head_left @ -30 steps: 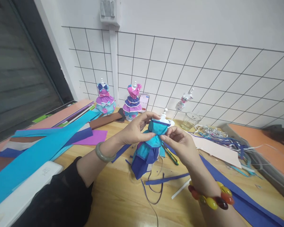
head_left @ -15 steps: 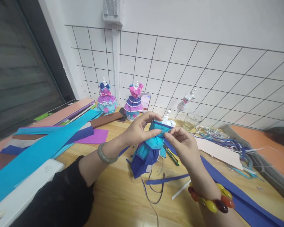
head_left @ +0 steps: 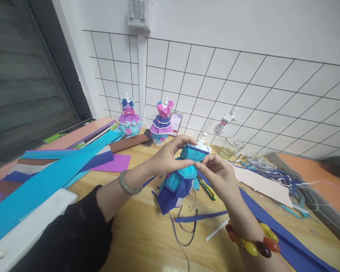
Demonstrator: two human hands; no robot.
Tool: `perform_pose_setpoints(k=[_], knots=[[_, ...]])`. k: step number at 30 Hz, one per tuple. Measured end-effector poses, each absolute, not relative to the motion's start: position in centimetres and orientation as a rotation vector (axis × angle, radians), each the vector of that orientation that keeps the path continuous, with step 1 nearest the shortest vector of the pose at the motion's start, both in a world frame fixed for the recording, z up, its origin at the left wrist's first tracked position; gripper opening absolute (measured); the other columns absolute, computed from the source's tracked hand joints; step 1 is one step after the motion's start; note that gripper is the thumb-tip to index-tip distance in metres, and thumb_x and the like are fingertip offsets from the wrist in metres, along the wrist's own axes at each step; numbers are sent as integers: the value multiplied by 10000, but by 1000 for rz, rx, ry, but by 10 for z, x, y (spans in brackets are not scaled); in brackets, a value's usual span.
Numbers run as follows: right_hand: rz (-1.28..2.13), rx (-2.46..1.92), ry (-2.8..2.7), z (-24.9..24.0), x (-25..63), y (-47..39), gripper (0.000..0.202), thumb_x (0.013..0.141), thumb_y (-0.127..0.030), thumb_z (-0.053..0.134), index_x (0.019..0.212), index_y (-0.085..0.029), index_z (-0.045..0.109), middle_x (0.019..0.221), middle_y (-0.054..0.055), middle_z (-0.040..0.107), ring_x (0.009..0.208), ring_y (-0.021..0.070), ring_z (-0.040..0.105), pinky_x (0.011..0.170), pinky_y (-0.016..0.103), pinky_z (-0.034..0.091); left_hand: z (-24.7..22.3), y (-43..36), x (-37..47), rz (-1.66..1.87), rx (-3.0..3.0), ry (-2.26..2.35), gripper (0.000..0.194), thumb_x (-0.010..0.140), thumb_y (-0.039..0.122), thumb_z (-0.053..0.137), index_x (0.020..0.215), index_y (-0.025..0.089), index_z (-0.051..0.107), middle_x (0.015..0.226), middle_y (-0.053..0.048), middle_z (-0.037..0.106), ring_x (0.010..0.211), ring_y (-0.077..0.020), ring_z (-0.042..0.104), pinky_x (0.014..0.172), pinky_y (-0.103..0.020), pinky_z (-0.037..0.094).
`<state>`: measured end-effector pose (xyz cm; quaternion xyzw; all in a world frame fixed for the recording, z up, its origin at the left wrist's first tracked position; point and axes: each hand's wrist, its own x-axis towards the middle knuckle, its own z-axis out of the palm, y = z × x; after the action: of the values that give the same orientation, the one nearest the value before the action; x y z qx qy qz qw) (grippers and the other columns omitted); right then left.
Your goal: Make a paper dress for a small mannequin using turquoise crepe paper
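Note:
Before me a small white mannequin [head_left: 203, 141] wears a blue paper dress [head_left: 184, 172], light blue above and dark blue lower down, with a dark band along its top edge. My left hand [head_left: 177, 153] grips the bodice from the left, fingers behind and thumb across the front. At the right side of the bodice my right hand [head_left: 215, 170] pinches the paper, its thumb tip meeting my left thumb at the waist. The other right fingers are curled. A yellow-green utility knife [head_left: 207, 189] lies just behind my right hand.
Two dressed mannequins, one with bows [head_left: 129, 119] and one tiered [head_left: 161, 122], stand at the back by a phone [head_left: 176, 124]. A bare mannequin [head_left: 225, 121] leans near a glass [head_left: 231, 147]. Coloured paper strips [head_left: 59, 170] cover the left; ribbon scraps [head_left: 257, 166] lie right.
My left thumb has slid down from the upper bodice to the waist, and my right thumb has come against it. The view has shifted slightly.

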<state>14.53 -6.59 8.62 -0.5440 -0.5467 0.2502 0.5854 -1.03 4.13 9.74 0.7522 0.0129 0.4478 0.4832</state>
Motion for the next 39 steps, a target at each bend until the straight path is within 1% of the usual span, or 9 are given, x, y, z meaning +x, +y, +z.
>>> perform_pose_setpoints(k=[5, 9, 11, 15, 20, 24, 31, 36, 39], knots=[[635, -1216, -1205, 96, 155, -70, 226, 743, -352, 766, 750, -220, 583, 674, -28, 536, 626, 109, 470, 580, 245, 381, 98, 38, -13, 1101, 1970, 26, 456, 746, 223, 689, 1177, 252, 539, 1212, -63, 577, 1143, -213, 553, 1010, -379, 429], [567, -1180, -1117, 101, 164, -74, 221, 776, -383, 735, 736, -217, 595, 670, -25, 536, 655, 110, 478, 625, 246, 384, 103, 35, -16, 1124, 2151, -45, 521, 776, 234, 671, 1273, 262, 515, 1285, -68, 578, 1214, -223, 528, 1056, -382, 402], [546, -1157, -1107, 101, 167, -75, 216, 804, -390, 707, 735, -216, 599, 659, -27, 521, 652, 110, 470, 639, 252, 381, 106, 34, -17, 1146, 2224, -75, 525, 799, 205, 634, 1304, 262, 501, 1304, -69, 577, 1238, -220, 514, 1076, -385, 384], [525, -1145, -1118, 102, 168, -77, 207, 830, -390, 680, 741, -215, 613, 651, -25, 517, 642, 109, 470, 644, 255, 384, 109, 35, -18, 1176, 2293, -127, 541, 813, 93, 500, 1330, 251, 489, 1320, -75, 573, 1264, -210, 493, 1091, -394, 370], [508, -1222, -1199, 107, 163, -82, 180, 759, -354, 751, 752, -220, 630, 672, -21, 552, 635, 110, 497, 591, 242, 407, 107, 37, -18, 1147, 2277, -158, 595, 772, 36, 424, 1324, 247, 493, 1333, -68, 564, 1281, -209, 476, 1097, -400, 363], [615, -1348, -1380, 107, 165, -82, 194, 756, -356, 747, 848, -223, 640, 707, -8, 566, 636, 129, 510, 575, 265, 422, 103, 41, -17, 1115, 2124, -92, 540, 764, 68, 459, 1263, 263, 530, 1310, -54, 571, 1236, -218, 515, 1060, -395, 401], [480, -1406, -1431, 100, 162, -76, 204, 765, -364, 734, 809, -218, 599, 695, -8, 552, 648, 136, 503, 609, 282, 415, 100, 47, -15, 1043, 1909, -81, 416, 784, 153, 531, 1186, 260, 557, 1221, -65, 588, 1142, -229, 550, 979, -400, 439], [570, -1307, -1360, 95, 153, -72, 205, 795, -383, 707, 810, -221, 581, 707, -11, 537, 651, 132, 488, 612, 279, 414, 100, 46, -16, 1011, 1864, -49, 354, 820, 252, 564, 1174, 251, 561, 1173, -64, 594, 1026, -207, 561, 914, -377, 450], [555, -1308, -1320, 92, 146, -70, 234, 797, -403, 698, 763, -216, 562, 671, -16, 523, 618, 127, 468, 574, 270, 389, 99, 45, -15, 1011, 1853, -66, 343, 827, 280, 571, 1168, 249, 562, 1165, -64, 589, 1012, -200, 558, 898, -361, 451]])
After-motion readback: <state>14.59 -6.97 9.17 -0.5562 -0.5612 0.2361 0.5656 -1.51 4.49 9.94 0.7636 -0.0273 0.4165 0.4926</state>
